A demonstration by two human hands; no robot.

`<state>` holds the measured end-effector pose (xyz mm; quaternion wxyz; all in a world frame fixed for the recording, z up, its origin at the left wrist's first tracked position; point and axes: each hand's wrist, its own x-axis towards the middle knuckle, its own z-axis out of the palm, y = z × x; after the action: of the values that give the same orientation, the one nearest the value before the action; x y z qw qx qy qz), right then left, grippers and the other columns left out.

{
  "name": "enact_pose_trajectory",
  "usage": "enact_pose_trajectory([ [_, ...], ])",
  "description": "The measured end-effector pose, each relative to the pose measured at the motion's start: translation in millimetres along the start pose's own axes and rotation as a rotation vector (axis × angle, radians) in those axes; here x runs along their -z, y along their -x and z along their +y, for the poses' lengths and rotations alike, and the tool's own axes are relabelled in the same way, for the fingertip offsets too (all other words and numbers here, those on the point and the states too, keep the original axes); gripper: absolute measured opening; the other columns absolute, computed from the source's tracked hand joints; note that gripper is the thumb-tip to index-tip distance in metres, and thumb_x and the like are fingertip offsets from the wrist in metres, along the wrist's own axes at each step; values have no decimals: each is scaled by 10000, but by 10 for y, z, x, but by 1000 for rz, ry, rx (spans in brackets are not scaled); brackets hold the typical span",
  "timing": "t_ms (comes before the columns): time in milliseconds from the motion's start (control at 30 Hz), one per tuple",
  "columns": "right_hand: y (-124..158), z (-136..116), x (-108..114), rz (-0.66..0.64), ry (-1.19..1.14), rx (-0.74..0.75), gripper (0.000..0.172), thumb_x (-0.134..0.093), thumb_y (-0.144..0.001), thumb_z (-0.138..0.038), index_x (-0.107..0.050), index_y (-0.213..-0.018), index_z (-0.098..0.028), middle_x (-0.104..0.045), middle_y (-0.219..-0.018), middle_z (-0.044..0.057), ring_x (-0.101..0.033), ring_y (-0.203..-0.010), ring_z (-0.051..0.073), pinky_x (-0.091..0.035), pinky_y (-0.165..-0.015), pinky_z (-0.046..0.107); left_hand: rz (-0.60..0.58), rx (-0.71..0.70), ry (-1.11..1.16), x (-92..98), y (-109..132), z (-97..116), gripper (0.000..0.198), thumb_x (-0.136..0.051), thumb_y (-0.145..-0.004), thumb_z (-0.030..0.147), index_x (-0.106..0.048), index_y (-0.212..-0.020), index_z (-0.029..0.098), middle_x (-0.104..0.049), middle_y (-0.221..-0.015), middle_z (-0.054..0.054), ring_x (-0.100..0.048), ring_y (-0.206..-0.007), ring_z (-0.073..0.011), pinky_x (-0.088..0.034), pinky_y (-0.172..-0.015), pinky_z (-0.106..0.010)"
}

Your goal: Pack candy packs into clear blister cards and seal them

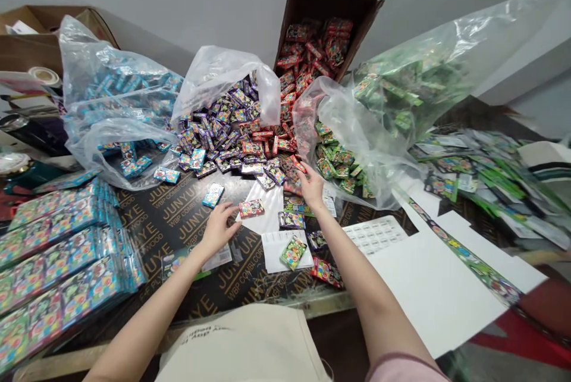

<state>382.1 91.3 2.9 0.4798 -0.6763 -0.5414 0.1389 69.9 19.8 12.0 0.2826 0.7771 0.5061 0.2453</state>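
Note:
My left hand (219,227) rests low over the dark board with its fingers spread. Nothing is in it; its fingertips are close to a small red box (252,208) and just below a small blue box (213,194). My right hand (311,185) reaches to the front of the pile, its fingers closed on a small red packet (296,163). Between my arms lie a purple-black box (291,220), a green box (293,251) on a white slip (270,245), and another red box (327,272). A purple pile (218,126) spreads out behind my hands.
A tilted cardboard carton (285,25) spills red packets. Clear plastic bags hold blue (129,87), purple and green (341,162) packets. Bundled packs (66,263) are stacked at left. White sheets (428,287) and a heap of printed sleeves (486,174) lie at right.

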Motion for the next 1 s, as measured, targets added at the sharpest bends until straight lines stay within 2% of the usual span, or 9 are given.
enact_pose_trajectory([
  [100,234,-302,28,-1,-273,-67,430,-546,-798,-433,-629,-1107,-146,-675,-1104,124,-626,-990,233,-502,-862,385,21,39,163,45,73,113,348,-643,-776,275,-655,-1110,177,-594,-1225,-139,-547,-1150,-281,-408,-1005,-464],
  [200,575,-645,-79,-277,-542,-239,406,-623,-766,-467,-614,-1069,-196,-701,-839,39,-644,-729,174,-545,-677,322,10,165,486,76,119,257,405,-673,-751,358,-652,-1113,176,-653,-1146,-113,-598,-1060,-251,-453,-942,-413],
  [300,960,-930,-213,-572,-674,-288,378,-639,-774,-475,-610,-1045,-214,-697,-809,21,-643,-702,161,-544,-653,306,-37,382,838,108,162,349,446,-714,-686,446,-680,-1008,140,-710,-933,-84,-649,-827,-198,-503,-753,-316],
  [400,1228,-1102,-269,-683,-581,-126,456,-618,-785,-500,-587,-1142,-217,-667,-1082,79,-646,-895,199,-532,-783,362,-49,553,1004,159,234,346,401,-791,-564,447,-680,-749,109,-657,-647,-26,-574,-562,-116,-448,-568,-237],
  [533,1369,-1205,-234,-689,-258,256,860,-742,-646,-473,-384,-1397,-252,-438,-1415,103,-438,-1275,281,-374,-1033,452,-37,653,1064,239,355,268,401,-794,-554,448,-663,-709,103,-614,-579,-5,-527,-501,-91,-424,-541,-228],
  [667,1426,-1202,-191,-608,-89,404,709,-696,-662,-373,-466,-1324,-262,-545,-1291,86,-479,-1212,292,-326,-1040,465,-93,473,839,302,488,148,465,-706,-664,521,-692,-876,107,-692,-814,-82,-627,-722,-180,-492,-720,-320],
  [800,1505,-1034,-157,-495,60,374,651,-715,-633,-386,-527,-1238,-236,-603,-1188,91,-523,-1121,307,-315,-994,457,-131,90,107,326,700,-72,844,-806,-552,480,-523,-1303,218,-547,-1285,-134,-469,-1198,-327,-325,-1029,-488],
  [900,1627,-876,-149,-552,145,355,702,-733,-632,-455,-507,-1263,-246,-602,-1211,90,-494,-1165,322,-268,-1014,473,-246,11,-250,286,855,-229,1062,-835,-516,369,-322,-1439,263,-501,-1284,-133,-442,-1193,-346,-314,-1011,-508],
  [1000,1763,-789,-162,-603,200,388,775,-731,-646,-479,-447,-1331,-254,-585,-1250,91,-443,-1234,330,-194,-1056,509,-255,-5,-279,255,926,-280,1097,-775,-586,310,-154,-1489,255,-520,-1211,-111,-482,-1112,-313,-365,-960,-460],
])
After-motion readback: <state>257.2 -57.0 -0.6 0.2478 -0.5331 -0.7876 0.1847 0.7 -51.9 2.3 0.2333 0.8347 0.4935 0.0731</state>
